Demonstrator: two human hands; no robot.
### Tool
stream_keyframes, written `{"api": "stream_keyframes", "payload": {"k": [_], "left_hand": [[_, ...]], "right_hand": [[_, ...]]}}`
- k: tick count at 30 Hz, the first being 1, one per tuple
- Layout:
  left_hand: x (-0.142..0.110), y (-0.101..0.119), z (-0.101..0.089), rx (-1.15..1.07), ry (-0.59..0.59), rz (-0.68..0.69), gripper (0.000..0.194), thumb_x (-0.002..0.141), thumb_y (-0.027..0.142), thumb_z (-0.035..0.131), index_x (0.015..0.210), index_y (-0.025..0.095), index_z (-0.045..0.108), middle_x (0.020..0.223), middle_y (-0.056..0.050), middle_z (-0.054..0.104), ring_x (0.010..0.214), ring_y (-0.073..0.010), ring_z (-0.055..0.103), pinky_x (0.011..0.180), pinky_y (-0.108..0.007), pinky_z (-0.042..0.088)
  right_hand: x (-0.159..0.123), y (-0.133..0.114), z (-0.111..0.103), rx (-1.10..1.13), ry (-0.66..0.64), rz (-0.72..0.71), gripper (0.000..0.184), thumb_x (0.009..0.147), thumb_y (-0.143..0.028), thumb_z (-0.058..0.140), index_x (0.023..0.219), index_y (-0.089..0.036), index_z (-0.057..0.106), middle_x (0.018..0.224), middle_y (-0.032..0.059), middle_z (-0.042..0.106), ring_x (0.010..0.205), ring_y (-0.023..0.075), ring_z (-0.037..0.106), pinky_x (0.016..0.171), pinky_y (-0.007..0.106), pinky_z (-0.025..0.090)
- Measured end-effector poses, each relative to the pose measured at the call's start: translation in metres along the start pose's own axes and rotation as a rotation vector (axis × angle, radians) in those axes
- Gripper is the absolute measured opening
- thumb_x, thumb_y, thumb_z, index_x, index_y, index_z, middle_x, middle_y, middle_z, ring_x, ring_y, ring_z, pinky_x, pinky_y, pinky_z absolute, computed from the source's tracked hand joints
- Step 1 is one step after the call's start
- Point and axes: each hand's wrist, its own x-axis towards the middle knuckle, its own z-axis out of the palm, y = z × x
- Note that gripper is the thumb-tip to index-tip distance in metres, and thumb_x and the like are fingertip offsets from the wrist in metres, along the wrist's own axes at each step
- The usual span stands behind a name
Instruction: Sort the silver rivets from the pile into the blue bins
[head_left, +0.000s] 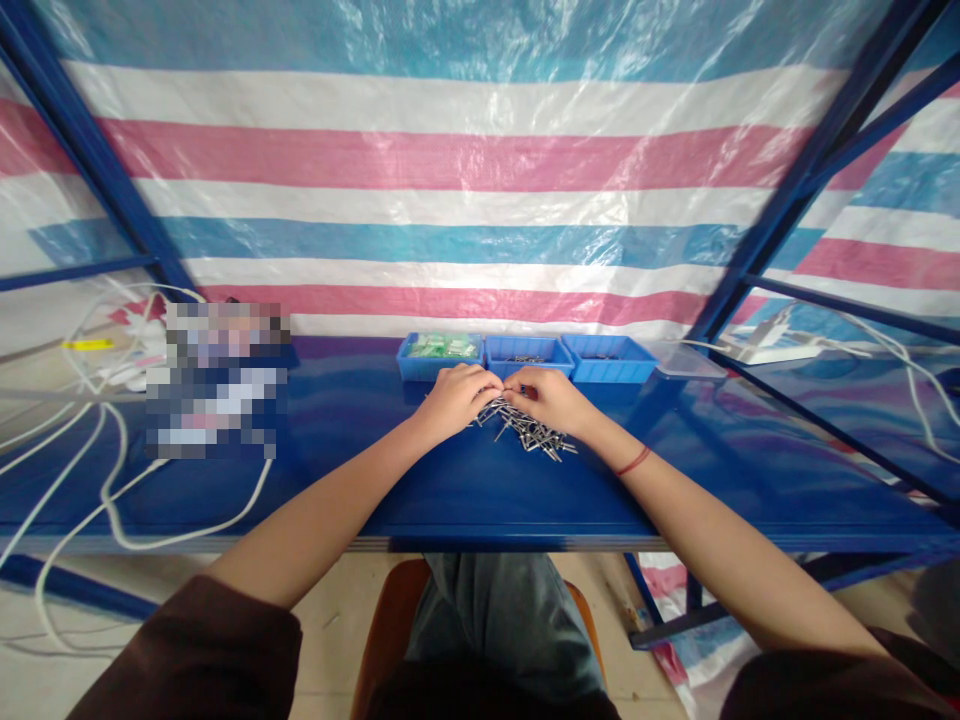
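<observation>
On the blue table lies a loose pile of thin silver metal pins (pixel 540 436), some with a thicker part, perhaps rivets or screws. My left hand (pixel 457 398) and my right hand (pixel 549 398) meet over the pile's far left part, fingertips nearly touching. Both have thumb and fingers pinched together. A small thin metal piece seems to sit between the fingertips, mostly covered by them. Just behind my hands stand three blue bins in a row: the left bin (pixel 406 368) with green-and-white packets (pixel 442 346), the middle bin (pixel 491 352) and right bin (pixel 619 371) with small metal pieces.
White cables (pixel 112 480) loop over the table's left side near blurred-out items (pixel 217 400). A clear plastic lid (pixel 686 360) lies right of the bins. Farther right is a white power strip (pixel 772 345). Blue frame posts (pixel 795 190) and striped sheeting (pixel 450 160) enclose the table (pixel 465 500).
</observation>
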Motion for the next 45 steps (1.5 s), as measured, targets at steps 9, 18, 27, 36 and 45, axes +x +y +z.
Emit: {"api": "stream_keyframes", "payload": {"k": [9,18,27,36,45], "left_hand": [[0.004,0.009,0.001,-0.265,0.29,-0.061,0.02,0.08,0.019,0.062,0.1,0.019,0.061,0.092,-0.002,0.069,0.083,-0.0132,0.063,0.079,-0.027,0.049],[0.004,0.006,0.005,-0.33,0.348,-0.104,0.012,0.082,0.026,0.061,0.091,0.019,0.064,0.087,-0.001,0.071,0.079,-0.0129,0.065,0.068,-0.024,0.048],[0.003,0.006,0.005,-0.348,0.346,-0.103,0.011,0.082,0.026,0.06,0.091,0.019,0.065,0.088,-0.001,0.071,0.08,-0.0136,0.066,0.07,-0.025,0.049],[0.004,0.001,0.008,-0.443,0.273,-0.188,0.013,0.083,0.028,0.059,0.088,0.018,0.063,0.087,-0.002,0.07,0.083,-0.0148,0.066,0.073,-0.026,0.05],[0.002,-0.001,0.005,-0.229,0.13,-0.121,0.029,0.084,0.024,0.054,0.112,0.016,0.056,0.093,-0.005,0.068,0.084,-0.0157,0.062,0.082,-0.03,0.046]], "right_hand": [[0.003,0.002,0.0,0.203,0.119,0.12,0.024,0.084,-0.038,0.055,0.081,-0.017,0.067,0.078,0.0042,0.068,0.062,0.0131,0.053,0.06,0.028,0.04],[0.005,0.007,0.003,0.352,0.12,0.134,0.028,0.081,-0.042,0.059,0.083,-0.015,0.066,0.079,0.0056,0.068,0.067,0.0141,0.056,0.063,0.03,0.041],[0.005,0.005,0.005,0.387,0.09,0.177,0.033,0.081,-0.048,0.057,0.082,-0.016,0.065,0.081,0.0057,0.067,0.07,0.0148,0.056,0.066,0.031,0.043],[0.002,-0.004,0.001,0.134,0.255,0.066,0.022,0.084,-0.037,0.055,0.081,-0.017,0.064,0.076,0.0037,0.062,0.064,0.0131,0.051,0.06,0.028,0.04],[0.003,0.016,-0.024,-0.052,0.489,0.25,0.022,0.083,-0.033,0.052,0.073,-0.017,0.062,0.072,0.0046,0.063,0.064,0.0152,0.053,0.063,0.029,0.04]]}}
